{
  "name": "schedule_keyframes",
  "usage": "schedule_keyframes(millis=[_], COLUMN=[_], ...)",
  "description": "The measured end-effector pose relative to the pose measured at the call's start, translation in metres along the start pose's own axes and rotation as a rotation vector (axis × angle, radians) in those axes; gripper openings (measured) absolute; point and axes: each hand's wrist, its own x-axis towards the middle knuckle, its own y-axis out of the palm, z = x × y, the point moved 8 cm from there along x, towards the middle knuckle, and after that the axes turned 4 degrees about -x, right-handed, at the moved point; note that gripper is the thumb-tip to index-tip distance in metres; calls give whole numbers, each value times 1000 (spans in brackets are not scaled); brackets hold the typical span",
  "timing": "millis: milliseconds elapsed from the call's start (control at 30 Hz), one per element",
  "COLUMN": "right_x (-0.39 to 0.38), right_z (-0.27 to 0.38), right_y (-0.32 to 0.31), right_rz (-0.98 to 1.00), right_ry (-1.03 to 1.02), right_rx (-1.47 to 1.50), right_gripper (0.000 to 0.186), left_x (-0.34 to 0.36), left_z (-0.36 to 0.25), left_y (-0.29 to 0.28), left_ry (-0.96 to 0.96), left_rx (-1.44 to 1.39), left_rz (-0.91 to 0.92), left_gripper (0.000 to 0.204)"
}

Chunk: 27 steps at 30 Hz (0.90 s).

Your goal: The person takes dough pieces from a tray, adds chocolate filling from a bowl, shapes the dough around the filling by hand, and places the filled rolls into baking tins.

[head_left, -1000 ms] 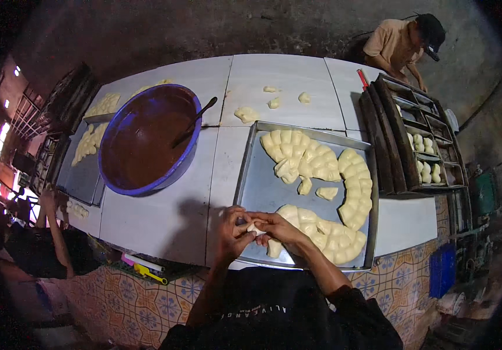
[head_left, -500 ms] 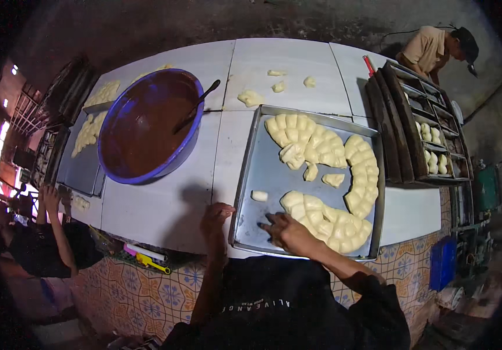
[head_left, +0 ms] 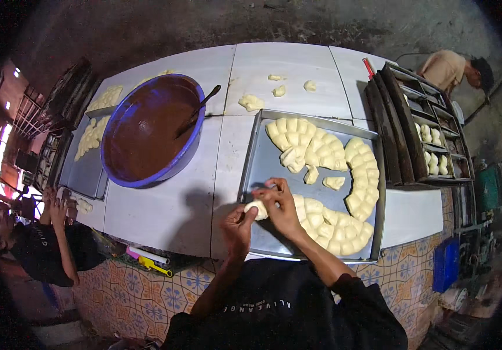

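My left hand (head_left: 237,230) grips a small piece of pale dough (head_left: 255,210) between thumb and fingers, over the left rim of a large metal tray (head_left: 257,140). My right hand (head_left: 282,209) meets it from the right, bent fingers pressed on the same piece. Curved strips of dough scored into many portions (head_left: 363,175) lie in the tray, along its back, right and front. A loose lump of dough (head_left: 334,183) sits near the middle. Part of the front strip is hidden behind my right hand.
A blue basin (head_left: 146,131) of brown filling with a dark spoon stands left. Dough scraps (head_left: 251,102) lie behind the tray. Stacked dark baking pans (head_left: 420,125), some holding dough, stand right. Another person is at the left edge; a second (head_left: 446,70) is beyond the pans.
The small dough piece at the tray's left has been lifted into my left hand. My right hand has moved up and left to join it.
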Motion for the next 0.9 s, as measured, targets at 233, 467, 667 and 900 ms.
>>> schedule_keyframes(millis=[233,467,667,900], right_x=[-4,-3,-4,3], right_z=[8,-30,-47,-73], right_y=[31,48,47,34], right_rz=[215,536,374,229], right_ry=[-374,176,135,164], right_rx=[-90,565,630,584], right_gripper=[53,130,99,81], left_x=[-3,127,270,228], left_z=[17,-58,-75,-96], left_y=[23,-30,-176,-108], left_ry=[-528,-64,-97,-39], left_rx=[-748,-619,920,916], left_rz=[229,625,-256,-155], left_gripper=[65,111,91,89])
